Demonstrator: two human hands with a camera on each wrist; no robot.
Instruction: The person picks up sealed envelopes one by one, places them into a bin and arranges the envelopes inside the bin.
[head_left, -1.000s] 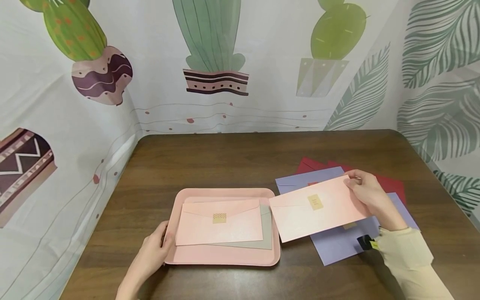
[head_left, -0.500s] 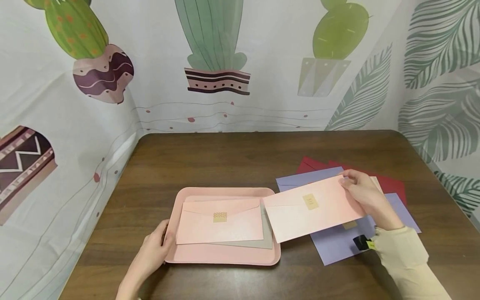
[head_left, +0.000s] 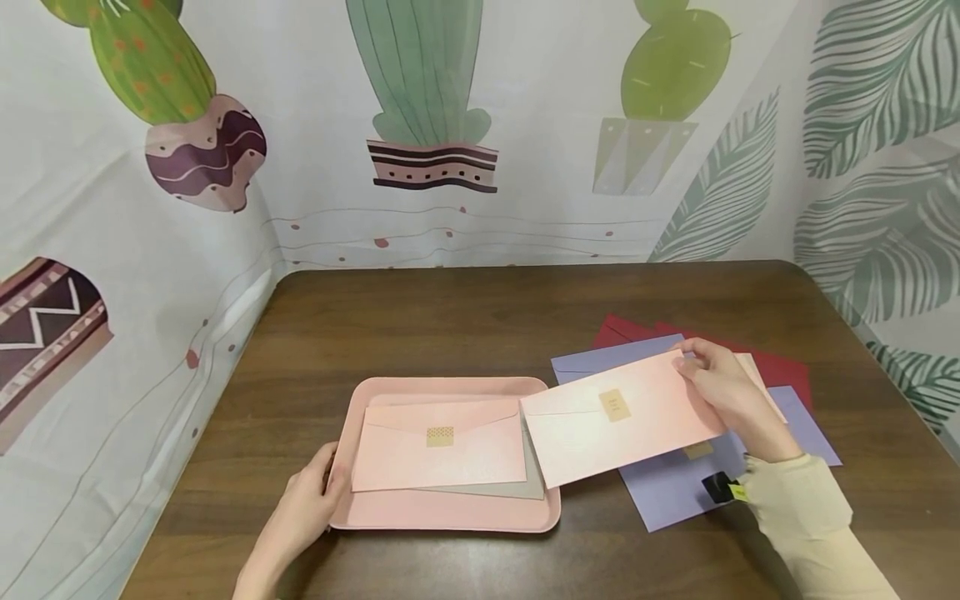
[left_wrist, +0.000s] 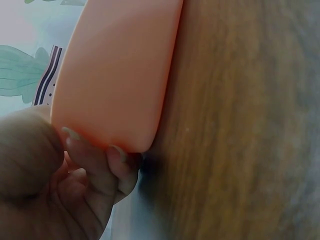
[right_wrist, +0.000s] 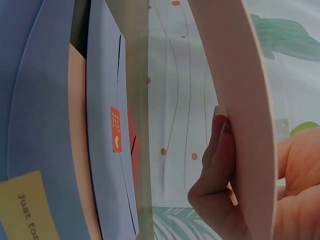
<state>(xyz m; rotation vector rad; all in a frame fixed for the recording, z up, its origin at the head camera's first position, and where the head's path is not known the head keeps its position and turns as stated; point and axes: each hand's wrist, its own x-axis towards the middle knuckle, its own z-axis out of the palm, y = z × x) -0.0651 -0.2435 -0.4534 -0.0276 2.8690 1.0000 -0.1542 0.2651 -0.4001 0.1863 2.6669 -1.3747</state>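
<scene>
My left hand [head_left: 300,496] grips the left rim of a pink tray [head_left: 442,517]; the left wrist view has its fingertips curled against the tray's outer wall [left_wrist: 120,75]. In the tray lies a pink envelope [head_left: 405,462] with a gold patterned sticker, on top of a grey envelope [head_left: 535,471]. My right hand [head_left: 727,392] pinches another pink envelope [head_left: 562,442] near its upper right corner, thumb on the face towards me. This envelope is tilted, its left end overlapping the tray's right rim in the head view. The right wrist view shows it raised above the pile.
Right of the tray, purple envelopes [head_left: 652,500], red envelopes [head_left: 783,375] and a pale pink envelope [head_left: 752,371] overlap on the brown table [head_left: 420,325]. A printed cloth [head_left: 540,100] hangs behind the table and along its sides.
My right hand has moved a little left with the pink envelope, which now reaches over the tray's right rim. A pale pink envelope shows behind that hand. My left hand stays put.
</scene>
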